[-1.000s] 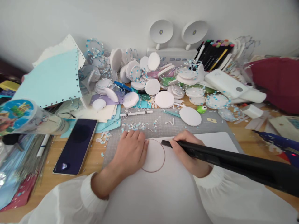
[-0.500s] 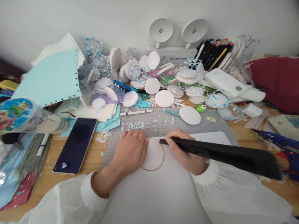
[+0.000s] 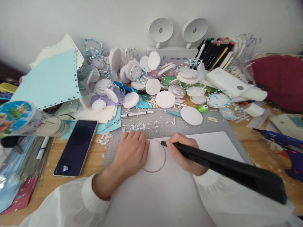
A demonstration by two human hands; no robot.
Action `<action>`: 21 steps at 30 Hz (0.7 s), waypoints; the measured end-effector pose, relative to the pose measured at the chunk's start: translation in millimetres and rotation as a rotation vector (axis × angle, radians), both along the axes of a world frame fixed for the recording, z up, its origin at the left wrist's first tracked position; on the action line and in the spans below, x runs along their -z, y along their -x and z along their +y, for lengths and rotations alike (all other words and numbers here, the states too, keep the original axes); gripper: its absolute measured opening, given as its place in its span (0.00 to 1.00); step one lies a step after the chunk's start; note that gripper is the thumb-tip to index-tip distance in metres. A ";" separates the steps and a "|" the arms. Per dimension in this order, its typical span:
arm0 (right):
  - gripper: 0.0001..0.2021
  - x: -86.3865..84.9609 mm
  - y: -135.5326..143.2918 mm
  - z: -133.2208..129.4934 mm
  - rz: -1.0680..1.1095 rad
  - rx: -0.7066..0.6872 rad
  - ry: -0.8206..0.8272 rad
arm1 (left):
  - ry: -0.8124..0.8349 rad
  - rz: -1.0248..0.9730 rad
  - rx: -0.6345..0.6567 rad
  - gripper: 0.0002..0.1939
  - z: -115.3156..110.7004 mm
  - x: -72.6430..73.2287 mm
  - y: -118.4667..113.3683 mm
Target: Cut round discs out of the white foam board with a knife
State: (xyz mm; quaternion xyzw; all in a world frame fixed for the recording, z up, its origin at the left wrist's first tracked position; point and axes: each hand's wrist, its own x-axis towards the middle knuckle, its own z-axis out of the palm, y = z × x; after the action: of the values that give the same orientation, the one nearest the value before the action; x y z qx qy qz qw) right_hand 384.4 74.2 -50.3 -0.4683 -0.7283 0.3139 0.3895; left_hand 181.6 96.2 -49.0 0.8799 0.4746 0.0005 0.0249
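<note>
Tracing a brown circle (image 3: 154, 156) on the white sheet (image 3: 213, 143) looks like the step in hand: the right hand (image 3: 183, 154) is curled around a long black tool (image 3: 222, 165), its tip at the circle's upper right edge. The left hand (image 3: 131, 151) lies flat, fingers together, pressing the sheet just left of the circle. Closing the ring calls for steady pressure. Beyond both hands, white discs (image 3: 165, 99) lie heaped loose on the counter (image 3: 94, 160); I see no container holding them.

Two hands (image 3: 132, 151) (image 3: 182, 153), one black tool (image 3: 222, 165), one phone (image 3: 76, 147), two round lamps (image 3: 161, 30) (image 3: 194, 30)
</note>
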 end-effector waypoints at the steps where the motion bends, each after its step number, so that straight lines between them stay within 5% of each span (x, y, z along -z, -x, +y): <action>1: 0.09 0.7 -1.1 -0.6 0.006 -0.030 -0.024 | 0.004 -0.002 -0.001 0.16 -0.2 0.0 0.2; 4: 0.07 2.9 -4.4 -3.8 0.009 -0.038 -0.039 | 0.012 -0.009 -0.001 0.16 -0.9 -0.3 0.5; 12: 0.11 -2.6 -0.9 -11.2 0.086 0.255 0.066 | 0.019 -0.024 -0.004 0.16 0.2 -0.4 0.1; 21: 0.11 -1.8 -0.6 -8.4 0.069 0.193 0.075 | 0.019 -0.019 -0.009 0.16 -0.3 -1.0 0.6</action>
State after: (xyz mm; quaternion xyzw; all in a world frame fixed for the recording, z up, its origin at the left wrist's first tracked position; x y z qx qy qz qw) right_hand 385.1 65.7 -48.5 -0.5395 -0.6535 0.3181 0.4251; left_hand 180.9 95.8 -48.0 0.8773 0.4784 0.0047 0.0378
